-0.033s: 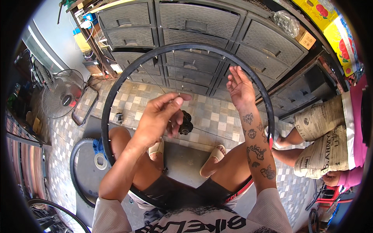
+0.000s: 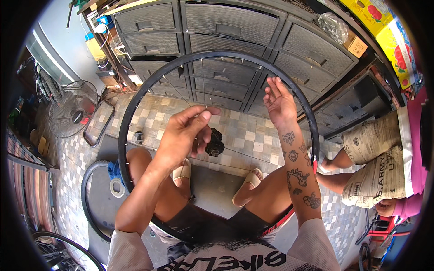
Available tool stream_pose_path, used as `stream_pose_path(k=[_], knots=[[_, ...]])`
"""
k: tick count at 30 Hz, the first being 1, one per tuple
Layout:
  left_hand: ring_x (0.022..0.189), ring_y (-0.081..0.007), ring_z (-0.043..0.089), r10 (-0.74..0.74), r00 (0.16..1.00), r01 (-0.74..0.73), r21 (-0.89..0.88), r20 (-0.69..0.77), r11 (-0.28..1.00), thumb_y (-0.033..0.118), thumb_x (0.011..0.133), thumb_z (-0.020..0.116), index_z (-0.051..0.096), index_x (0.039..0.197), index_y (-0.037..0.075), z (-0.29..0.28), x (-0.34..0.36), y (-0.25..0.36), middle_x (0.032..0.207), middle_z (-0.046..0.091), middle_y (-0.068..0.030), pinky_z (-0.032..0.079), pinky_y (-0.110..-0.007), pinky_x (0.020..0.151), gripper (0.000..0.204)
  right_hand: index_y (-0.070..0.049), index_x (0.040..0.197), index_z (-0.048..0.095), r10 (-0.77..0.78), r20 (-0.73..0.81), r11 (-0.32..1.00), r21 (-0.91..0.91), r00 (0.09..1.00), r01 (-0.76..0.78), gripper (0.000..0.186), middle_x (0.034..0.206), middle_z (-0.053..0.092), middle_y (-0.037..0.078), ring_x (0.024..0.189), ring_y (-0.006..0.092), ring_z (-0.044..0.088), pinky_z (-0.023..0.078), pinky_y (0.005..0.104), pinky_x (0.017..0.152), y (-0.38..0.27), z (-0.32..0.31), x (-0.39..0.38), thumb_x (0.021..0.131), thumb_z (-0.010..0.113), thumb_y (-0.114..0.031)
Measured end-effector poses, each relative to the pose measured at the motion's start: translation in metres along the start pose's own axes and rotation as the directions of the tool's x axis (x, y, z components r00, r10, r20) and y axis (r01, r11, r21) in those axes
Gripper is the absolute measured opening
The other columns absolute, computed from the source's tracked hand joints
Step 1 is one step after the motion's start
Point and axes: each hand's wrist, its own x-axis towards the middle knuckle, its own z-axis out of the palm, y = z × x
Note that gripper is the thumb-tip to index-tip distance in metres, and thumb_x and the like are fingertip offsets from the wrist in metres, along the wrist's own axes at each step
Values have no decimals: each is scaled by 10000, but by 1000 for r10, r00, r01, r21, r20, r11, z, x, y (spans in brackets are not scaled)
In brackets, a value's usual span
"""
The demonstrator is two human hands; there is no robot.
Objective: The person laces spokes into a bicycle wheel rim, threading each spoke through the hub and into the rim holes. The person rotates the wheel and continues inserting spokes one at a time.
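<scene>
A black wheel rim (image 2: 212,53) is ringing the center of the frame, its lower part crossing near the person's lap. Inside it, just right of the lower fingers of the left hand (image 2: 187,128), a dark hub (image 2: 215,143) is showing near mid-frame. The left thumb and forefinger are pressing together beside the lower end of an upright spoke (image 2: 204,81); whether they are grasping it, one cannot tell. At right of center, the right hand (image 2: 279,101) is rising near the rim's inner edge, fingers loosely curled and released, the palm showing. Sandals (image 2: 246,186) are appearing below the hub. Gray drawers (image 2: 230,20) are filling the top of the frame, a fan (image 2: 72,108) is standing at left, a tire (image 2: 86,194) is lying at lower left, and a bystander in patterned shorts (image 2: 375,135) is occupying the right edge.
</scene>
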Motion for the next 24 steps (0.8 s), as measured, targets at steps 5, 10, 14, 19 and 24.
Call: stream_pose_path(k=[5, 10, 14, 19, 24], knots=[[560, -60, 547, -20, 1000, 19, 66, 18, 998, 303, 1131, 577, 695, 1317, 53, -3, 11, -7, 726, 598, 4, 366, -222, 444, 334, -150, 1144, 733, 2, 5, 1000, 3, 1000, -2, 202, 1168, 766, -27, 930, 110, 656, 526, 272, 812, 0, 0, 2, 1026, 755, -312], [556, -77, 528, -74, 997, 74, 26, -7, 997, 226, 1138, 536, 669, 1361, 22, 1, 25, -16, 756, 608, -13, 375, -226, 434, 330, -133, 1180, 695, -13, 13, 1000, 15, 1000, 13, 274, 1157, 765, 5, 906, 110, 681, 546, 265, 748, -1, 1, 12, 1004, 788, -321], [573, -101, 574, -41, 998, 39, 51, 46, 998, 199, 1134, 525, 631, 1389, 5, 20, 41, -11, 784, 650, -48, 425, -247, 455, 338, -116, 1198, 688, -15, 2, 1000, -1, 1000, 15, 306, 1160, 767, 13, 891, 109, 684, 550, 261, 733, -1, 3, 11, 1004, 789, -330], [614, -96, 593, 0, 993, -12, 99, 119, 995, 164, 1110, 565, 650, 1295, 0, 45, 74, -12, 822, 695, -69, 470, -261, 523, 262, -104, 1214, 689, -20, -1, 1000, -7, 1000, 20, 322, 1163, 770, 19, 872, 108, 687, 551, 260, 729, -2, 5, 11, 1006, 786, -331], [688, -161, 656, 315, 947, -266, 398, -62, 878, 172, 1035, 656, 728, 1122, -15, 36, 86, -36, 826, 732, -97, 512, -326, 662, 219, -108, 1208, 693, -18, 22, 1000, -18, 1000, 19, 304, 1172, 767, 19, 892, 105, 681, 546, 261, 753, -5, 0, 12, 1012, 779, -324]])
